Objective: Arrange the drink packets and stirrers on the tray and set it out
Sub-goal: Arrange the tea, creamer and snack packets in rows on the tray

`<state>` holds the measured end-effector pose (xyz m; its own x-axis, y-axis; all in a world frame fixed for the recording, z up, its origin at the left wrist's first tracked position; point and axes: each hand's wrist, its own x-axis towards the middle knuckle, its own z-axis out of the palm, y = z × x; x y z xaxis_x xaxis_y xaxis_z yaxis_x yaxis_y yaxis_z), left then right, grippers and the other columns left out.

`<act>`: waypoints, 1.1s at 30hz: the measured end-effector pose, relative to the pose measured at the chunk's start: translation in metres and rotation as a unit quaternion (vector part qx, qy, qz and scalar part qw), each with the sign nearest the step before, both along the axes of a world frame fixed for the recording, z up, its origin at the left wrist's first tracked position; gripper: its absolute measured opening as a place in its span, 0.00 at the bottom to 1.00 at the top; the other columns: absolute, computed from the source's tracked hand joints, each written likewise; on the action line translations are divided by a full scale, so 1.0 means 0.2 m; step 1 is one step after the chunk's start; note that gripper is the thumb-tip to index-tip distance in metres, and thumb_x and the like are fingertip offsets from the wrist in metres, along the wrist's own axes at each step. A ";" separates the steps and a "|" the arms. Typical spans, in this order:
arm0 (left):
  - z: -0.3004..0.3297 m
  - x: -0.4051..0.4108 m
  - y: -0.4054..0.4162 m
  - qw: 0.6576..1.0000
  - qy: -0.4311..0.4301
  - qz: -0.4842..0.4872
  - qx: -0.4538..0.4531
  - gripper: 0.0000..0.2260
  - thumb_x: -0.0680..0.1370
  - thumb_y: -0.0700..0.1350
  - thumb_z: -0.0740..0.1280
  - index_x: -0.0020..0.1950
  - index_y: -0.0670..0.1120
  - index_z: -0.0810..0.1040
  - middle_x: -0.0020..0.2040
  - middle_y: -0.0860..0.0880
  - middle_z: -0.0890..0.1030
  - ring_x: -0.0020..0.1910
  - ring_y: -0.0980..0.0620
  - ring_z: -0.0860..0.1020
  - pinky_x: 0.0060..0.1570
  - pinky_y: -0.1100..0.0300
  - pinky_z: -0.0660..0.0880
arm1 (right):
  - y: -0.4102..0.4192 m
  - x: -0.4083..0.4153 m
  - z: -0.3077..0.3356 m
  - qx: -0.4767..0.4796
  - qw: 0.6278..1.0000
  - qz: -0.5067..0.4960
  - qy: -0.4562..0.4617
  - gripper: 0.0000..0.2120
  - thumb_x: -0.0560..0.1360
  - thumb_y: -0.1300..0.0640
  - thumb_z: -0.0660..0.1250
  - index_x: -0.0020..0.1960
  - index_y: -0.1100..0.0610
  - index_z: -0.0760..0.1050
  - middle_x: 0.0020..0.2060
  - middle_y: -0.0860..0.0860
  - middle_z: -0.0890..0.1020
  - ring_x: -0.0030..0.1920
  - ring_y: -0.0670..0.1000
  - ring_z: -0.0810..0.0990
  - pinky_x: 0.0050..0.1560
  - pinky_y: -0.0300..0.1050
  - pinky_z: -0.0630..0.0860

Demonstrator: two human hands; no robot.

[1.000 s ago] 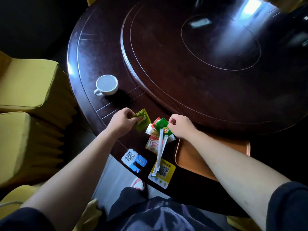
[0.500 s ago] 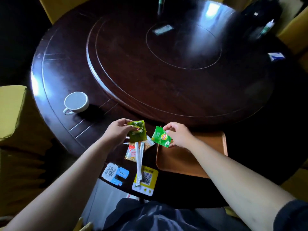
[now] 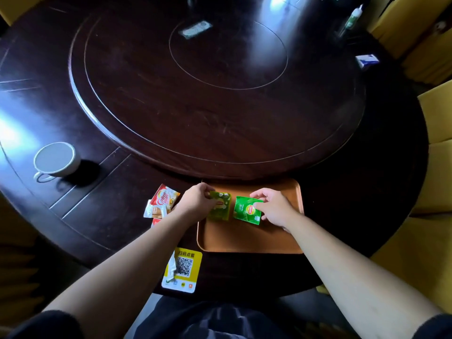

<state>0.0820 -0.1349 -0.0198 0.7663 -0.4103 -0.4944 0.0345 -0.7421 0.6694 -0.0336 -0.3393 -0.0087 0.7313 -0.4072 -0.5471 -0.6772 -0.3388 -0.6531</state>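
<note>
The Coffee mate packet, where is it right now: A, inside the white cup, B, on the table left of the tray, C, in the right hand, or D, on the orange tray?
B: the Coffee mate packet lies on the dark table just left of the orange tray, beyond the left hand, with nothing holding it.

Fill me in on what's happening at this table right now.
A person is loading drink packets onto the orange tray. The left hand holds an olive-green tea packet over the tray's far left part, and the right hand holds a bright green tea packet beside it. The creamer packets lie on the table left of the tray, with a white stirrer nearer the person.
</note>
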 end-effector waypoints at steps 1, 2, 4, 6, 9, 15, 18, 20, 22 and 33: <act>0.01 0.00 -0.01 1.000 -0.023 -0.012 0.017 0.18 0.72 0.45 0.73 0.61 0.48 0.79 0.52 0.47 0.82 0.51 0.46 0.81 0.50 0.55 0.79 | 0.00 0.00 -0.01 -0.009 1.000 -0.003 -0.003 0.12 0.76 0.64 0.68 0.54 0.49 0.79 0.50 0.48 0.81 0.51 0.51 0.83 0.43 0.47 0.83; 0.01 -0.01 -0.01 0.998 -0.054 -0.022 0.027 0.19 0.72 0.46 0.73 0.62 0.47 0.77 0.54 0.46 0.81 0.53 0.45 0.80 0.51 0.54 0.78 | 0.00 0.00 -0.02 -0.030 1.000 -0.004 -0.005 0.12 0.76 0.63 0.69 0.54 0.48 0.79 0.51 0.48 0.81 0.52 0.52 0.82 0.47 0.49 0.82; 0.00 -0.04 0.00 0.990 -0.127 -0.040 0.039 0.21 0.72 0.46 0.73 0.64 0.45 0.76 0.57 0.43 0.78 0.56 0.42 0.77 0.54 0.49 0.77 | 0.00 -0.01 -0.04 -0.094 0.996 0.004 0.003 0.12 0.75 0.60 0.71 0.56 0.47 0.78 0.54 0.48 0.78 0.53 0.52 0.80 0.48 0.47 0.79; -0.01 -0.09 0.01 0.975 -0.200 -0.083 0.056 0.20 0.72 0.46 0.73 0.63 0.45 0.76 0.57 0.42 0.75 0.56 0.40 0.74 0.55 0.47 0.75 | 0.02 -0.03 -0.04 -0.160 0.987 0.021 0.016 0.12 0.76 0.55 0.70 0.58 0.48 0.76 0.56 0.48 0.75 0.52 0.52 0.78 0.44 0.44 0.74; -0.04 -0.20 0.03 0.941 -0.279 -0.182 0.063 0.17 0.71 0.46 0.72 0.59 0.45 0.79 0.55 0.43 0.77 0.52 0.41 0.74 0.53 0.47 0.76 | 0.09 -0.05 -0.05 -0.213 0.976 0.015 0.035 0.14 0.75 0.47 0.69 0.58 0.49 0.75 0.55 0.50 0.76 0.53 0.56 0.79 0.48 0.46 0.75; -0.10 -0.36 0.06 0.898 -0.303 -0.298 0.112 0.18 0.74 0.51 0.62 0.62 0.47 0.76 0.60 0.46 0.77 0.57 0.44 0.74 0.55 0.50 0.77 | 0.24 0.00 -0.08 -0.276 0.956 0.037 0.090 0.27 0.72 0.36 0.68 0.61 0.54 0.70 0.57 0.54 0.75 0.58 0.59 0.77 0.53 0.53 0.76; -0.12 -0.37 0.07 0.893 -0.304 -0.309 0.122 0.23 0.75 0.53 0.62 0.67 0.46 0.73 0.66 0.44 0.75 0.63 0.43 0.74 0.64 0.49 0.73 | 0.26 0.01 -0.09 -0.288 0.952 0.077 0.072 0.25 0.73 0.40 0.69 0.62 0.54 0.71 0.58 0.54 0.74 0.60 0.59 0.75 0.55 0.53 0.75; -0.13 -0.36 0.08 0.890 -0.308 -0.310 0.128 0.26 0.74 0.54 0.65 0.69 0.45 0.74 0.68 0.42 0.76 0.64 0.41 0.74 0.66 0.48 0.73 | 0.24 0.01 -0.10 -0.277 0.952 0.129 0.030 0.21 0.74 0.47 0.69 0.63 0.53 0.74 0.60 0.52 0.75 0.61 0.58 0.73 0.58 0.53 0.75; -0.12 -0.34 0.08 0.889 -0.316 -0.306 0.127 0.28 0.73 0.55 0.68 0.70 0.44 0.74 0.69 0.41 0.76 0.65 0.41 0.74 0.67 0.48 0.73 | 0.22 0.01 -0.11 -0.240 0.954 0.179 -0.021 0.20 0.73 0.58 0.68 0.65 0.52 0.76 0.63 0.50 0.76 0.63 0.57 0.72 0.61 0.52 0.74; -0.11 -0.32 0.12 0.897 -0.299 -0.299 0.129 0.30 0.72 0.55 0.69 0.71 0.44 0.72 0.72 0.41 0.73 0.70 0.39 0.72 0.69 0.43 0.68 | 0.23 -0.02 -0.16 -0.273 0.945 0.171 -0.049 0.24 0.73 0.50 0.73 0.68 0.52 0.76 0.64 0.49 0.77 0.64 0.55 0.72 0.63 0.52 0.72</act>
